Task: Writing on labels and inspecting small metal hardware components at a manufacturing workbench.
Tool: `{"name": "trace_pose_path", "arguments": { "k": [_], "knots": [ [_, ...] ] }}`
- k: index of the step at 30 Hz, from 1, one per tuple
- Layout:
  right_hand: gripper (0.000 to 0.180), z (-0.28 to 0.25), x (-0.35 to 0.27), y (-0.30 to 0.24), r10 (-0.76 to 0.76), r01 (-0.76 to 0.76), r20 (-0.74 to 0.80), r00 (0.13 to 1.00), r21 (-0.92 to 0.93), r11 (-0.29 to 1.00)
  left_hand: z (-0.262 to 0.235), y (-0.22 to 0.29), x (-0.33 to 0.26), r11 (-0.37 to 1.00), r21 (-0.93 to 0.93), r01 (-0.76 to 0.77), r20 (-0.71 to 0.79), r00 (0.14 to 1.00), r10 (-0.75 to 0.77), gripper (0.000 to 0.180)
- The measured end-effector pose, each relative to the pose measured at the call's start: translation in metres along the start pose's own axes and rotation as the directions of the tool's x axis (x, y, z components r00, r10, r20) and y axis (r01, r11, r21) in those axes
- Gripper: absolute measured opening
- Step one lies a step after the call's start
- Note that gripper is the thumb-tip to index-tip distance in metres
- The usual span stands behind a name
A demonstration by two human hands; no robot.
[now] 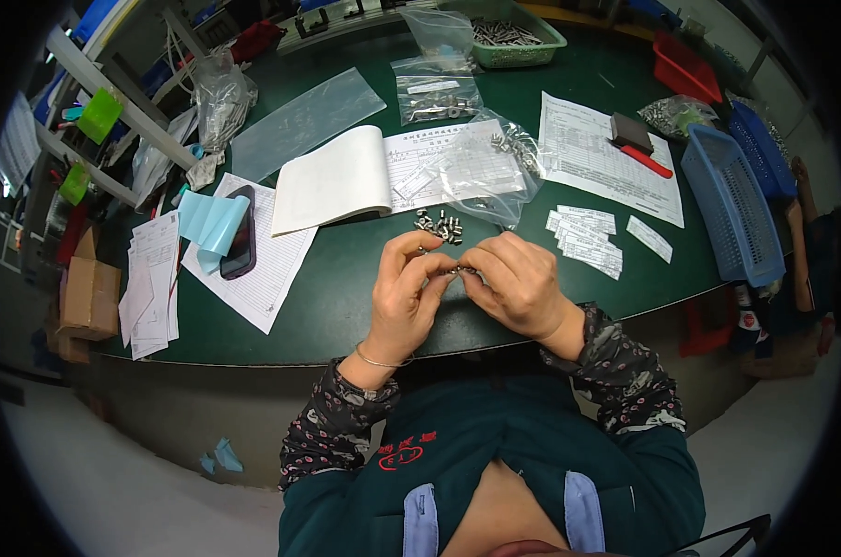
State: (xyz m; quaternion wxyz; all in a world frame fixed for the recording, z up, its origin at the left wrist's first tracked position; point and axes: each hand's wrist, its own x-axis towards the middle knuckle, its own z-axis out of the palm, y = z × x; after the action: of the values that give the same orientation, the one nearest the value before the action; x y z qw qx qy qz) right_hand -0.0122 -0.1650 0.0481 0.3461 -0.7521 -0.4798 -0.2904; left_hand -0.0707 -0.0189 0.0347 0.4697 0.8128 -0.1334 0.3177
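Observation:
My left hand point(405, 295) and my right hand point(518, 281) meet over the near part of the green table. Thumb and fingertips of both are pinched together on one small metal part point(457, 270), mostly covered by the fingers, so its exact kind does not show. Just beyond the fingertips lies a loose pile of small shiny metal fittings point(442, 226). Past that pile, a clear plastic bag point(490, 186) holding more metal parts rests partly on an open receipt book point(332, 181).
Left of my hands lie a phone point(241, 243) and printed sheets point(270, 295). White paper labels point(588, 239) are to the right, near a sheet with a red-handled tool point(645, 161). A blue basket point(731, 204) stands at the right edge; a green tray point(523, 56) of metal parts sits at the back.

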Motion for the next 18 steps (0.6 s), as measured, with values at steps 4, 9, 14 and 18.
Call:
{"name": "trace_pose_path", "arguments": {
  "k": [4,9,14,18],
  "knots": [
    [0.011,0.004,-0.008,-0.004,0.392,-0.417,0.143,0.909,0.350,0.839,0.004,-0.012,-0.010,0.930,-0.190,0.316,0.112,0.948,-0.299,0.014],
    [0.007,0.016,-0.023,0.006,0.582,-0.649,0.305,0.754,0.477,0.592,0.009,-0.017,-0.011,0.779,-0.340,0.526,0.210,0.850,-0.483,0.011],
    [0.023,0.020,-0.027,0.016,0.398,-0.607,0.826,0.399,0.564,-0.560,0.014,-0.008,0.003,0.997,0.053,0.049,0.257,0.964,-0.061,0.015],
    [0.030,0.011,-0.012,0.009,0.453,-0.675,0.857,0.247,0.487,-0.554,0.009,0.008,0.024,0.987,0.158,0.043,0.305,0.948,-0.090,0.023]
  ]
}}
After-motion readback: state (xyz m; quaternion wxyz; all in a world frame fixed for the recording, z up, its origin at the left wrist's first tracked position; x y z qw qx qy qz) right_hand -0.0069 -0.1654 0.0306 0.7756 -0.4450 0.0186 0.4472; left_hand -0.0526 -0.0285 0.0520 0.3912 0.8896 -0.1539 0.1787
